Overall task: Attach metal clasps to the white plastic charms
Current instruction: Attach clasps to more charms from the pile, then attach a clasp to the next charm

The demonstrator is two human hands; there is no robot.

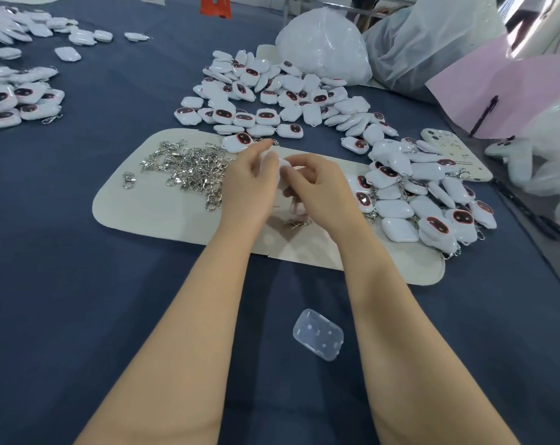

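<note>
Our left hand and right hand meet over the cream mat, both pinching one white charm. Metal clasps lie heaped just left, and charm piles spread beyond across the table.

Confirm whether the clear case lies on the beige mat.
No, the clear case lies on the blue cloth, off the beige mat.

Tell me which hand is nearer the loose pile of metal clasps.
Left. The left hand sits just right of the clasp pile; the right hand is farther right, beyond the left; both hold a white charm.
</note>
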